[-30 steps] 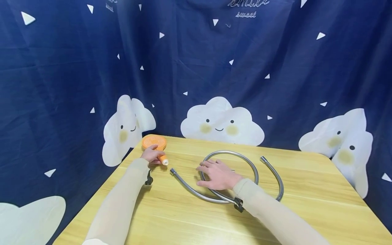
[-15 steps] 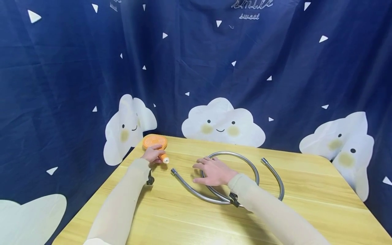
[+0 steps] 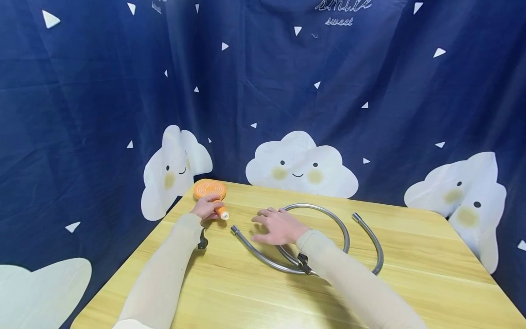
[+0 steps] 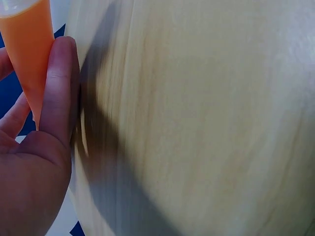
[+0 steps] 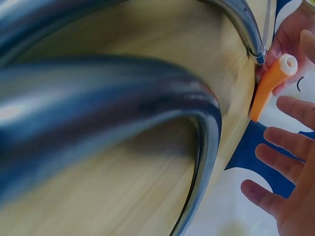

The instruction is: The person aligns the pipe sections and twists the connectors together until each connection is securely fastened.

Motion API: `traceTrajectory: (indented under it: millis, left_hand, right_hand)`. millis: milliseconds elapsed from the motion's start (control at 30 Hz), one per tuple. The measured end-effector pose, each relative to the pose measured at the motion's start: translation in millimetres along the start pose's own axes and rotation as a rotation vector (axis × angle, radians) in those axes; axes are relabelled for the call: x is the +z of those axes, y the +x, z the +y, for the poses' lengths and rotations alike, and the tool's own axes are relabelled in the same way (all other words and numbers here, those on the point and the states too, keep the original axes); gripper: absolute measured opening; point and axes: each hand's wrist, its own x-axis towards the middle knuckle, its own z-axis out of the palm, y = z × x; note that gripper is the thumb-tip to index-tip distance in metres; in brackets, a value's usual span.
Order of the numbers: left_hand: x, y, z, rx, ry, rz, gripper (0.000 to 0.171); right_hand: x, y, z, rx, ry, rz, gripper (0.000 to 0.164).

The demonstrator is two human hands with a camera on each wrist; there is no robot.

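An orange shower head point(image 3: 210, 189) with a round, perforated face is near the table's far left corner. My left hand point(image 3: 205, 208) grips its handle, and the white threaded end points toward me. Seen from the left wrist, the thumb lies along the orange handle point(image 4: 28, 54). A grey metal shower hose point(image 3: 346, 233) lies coiled in a loop across the middle of the table. Over the loop's left side is my right hand point(image 3: 279, 226), fingers spread and holding nothing. The hose's near-left end fitting point(image 3: 234, 230) lies between the two hands.
The hose's other end fitting point(image 3: 356, 217) points away on the right. A light wooden table point(image 3: 415, 274) carries everything. Behind it hangs a dark blue curtain point(image 3: 287, 100) with white clouds and triangles, close along the far and left edges.
My right hand has moved left across the hose loop, toward the near-left end fitting, fingers still spread. My left hand keeps its grip on the shower head, which stays in place.
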Motion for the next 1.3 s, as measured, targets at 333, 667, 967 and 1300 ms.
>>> traceTrajectory:
  millis: [333, 667, 967, 1300]
  left_hand:
    - [-0.3, 1.3, -1.2, -0.019, -0.074, -0.038, 0.064]
    - [-0.2, -1.3, 4.6, -0.045, -0.057, -0.054, 0.065]
    - [3.0, -4.2, 7.6, -0.053, -0.044, -0.066, 0.065]
    - [2.0, -6.4, 8.0, -0.043, 0.011, -0.044, 0.064]
  right_hand:
    - [7.4, 12.6, -5.1, 0.015, 0.066, -0.065, 0.070]
    - [17.9, 25.4, -10.3, 0.026, 0.124, -0.130, 0.079]
    - [25.9, 26.0, -15.7, 0.058, 0.132, -0.229, 0.098]
    - [23.1, 23.5, -17.7, 0.071, 0.184, -0.251, 0.092]
